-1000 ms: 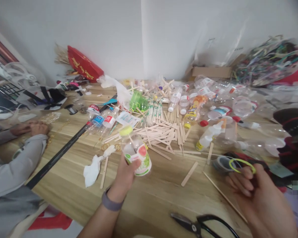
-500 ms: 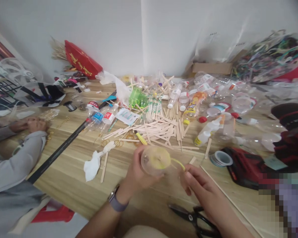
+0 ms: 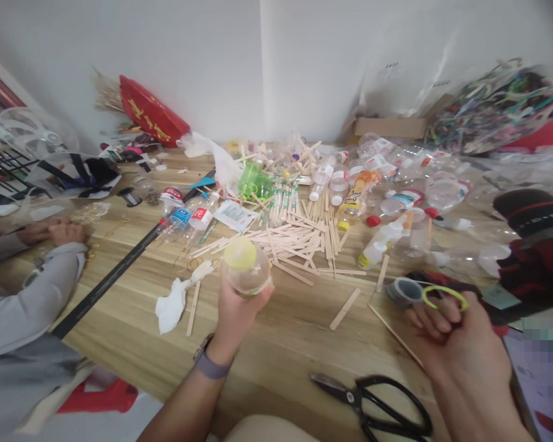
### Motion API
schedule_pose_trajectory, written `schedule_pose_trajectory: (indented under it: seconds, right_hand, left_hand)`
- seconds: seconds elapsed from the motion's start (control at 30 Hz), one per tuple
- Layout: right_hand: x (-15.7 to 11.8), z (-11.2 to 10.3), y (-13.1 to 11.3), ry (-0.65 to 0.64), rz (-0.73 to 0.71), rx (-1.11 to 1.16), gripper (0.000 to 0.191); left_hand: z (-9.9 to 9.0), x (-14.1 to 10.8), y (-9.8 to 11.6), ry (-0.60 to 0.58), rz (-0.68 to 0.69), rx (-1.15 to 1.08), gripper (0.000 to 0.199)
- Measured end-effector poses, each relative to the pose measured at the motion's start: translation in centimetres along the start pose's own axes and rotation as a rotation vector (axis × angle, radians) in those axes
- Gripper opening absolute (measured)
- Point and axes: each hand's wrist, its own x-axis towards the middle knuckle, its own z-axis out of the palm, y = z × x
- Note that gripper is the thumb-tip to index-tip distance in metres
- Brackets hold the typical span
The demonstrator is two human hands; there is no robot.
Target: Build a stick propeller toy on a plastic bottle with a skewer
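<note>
Wooden desk (image 3: 276, 344), littered edge to edge. Far half: loose heap of flat craft sticks (image 3: 299, 242), empty plastic bottles (image 3: 396, 178) toward the far right corner. Near edge: black scissors (image 3: 373, 402), lying open.

Left hand (image 3: 233, 316) wrapped around a clear plastic bottle (image 3: 247, 273), yellow cap (image 3: 240, 253) up and tilted toward the camera, held above the desk's middle. Right hand (image 3: 461, 350) over the near right corner, fingers curled shut on a yellow-green rubber band (image 3: 443, 296), loop standing above the knuckles. A tape roll (image 3: 403, 290) sits just beyond it.

Judgement: keep the bottle steady with a firm grip low on the body, leaving the neck free; spread the band wide with the fingers so it slips on without snagging.

Against half a second ago: the hands then met at the bottle, its mouth facing the camera; now they are well apart, bottle raised and cap showing, band drawn out right.

Another person's grey sleeve (image 3: 37, 294) rests at the left edge.
</note>
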Motion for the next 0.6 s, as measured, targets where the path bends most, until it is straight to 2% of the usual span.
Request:
schedule_pose_trajectory:
  seconds: [0.1, 0.23, 0.3, 0.4, 0.5, 0.6]
  right_hand:
    - [0.0, 0.1, 0.0, -0.032, -0.014, 0.005, 0.051]
    - [-1.2, 1.0, 1.5, -0.149, 0.03, -0.167, 0.055]
    - [-2.0, 1.5, 2.2, -0.208, -0.012, -0.233, 0.056]
    - [-3.2, 2.1, 2.8, -0.401, -0.018, -0.341, 0.055]
    - [-4.0, 2.4, 3.2, -0.625, 0.052, -0.428, 0.052]
    - [-4.7, 2.7, 3.4, -0.755, 0.137, -0.455, 0.047]
  left_hand:
    - [0.2, 0.0, 0.2, 0.039, 0.17, 0.221, 0.058]
    - [0.3, -0.4, -0.2, -0.118, 0.144, 0.239, 0.053]
    - [0.2, -0.5, -0.7, -0.214, 0.097, 0.177, 0.053]
    - [0.2, -0.6, -1.3, -0.334, -0.052, 0.034, 0.06]
    - [0.5, -1.0, -1.6, -0.394, -0.232, -0.117, 0.075]
    - [1.0, -1.5, -1.5, -0.428, -0.327, -0.193, 0.076]
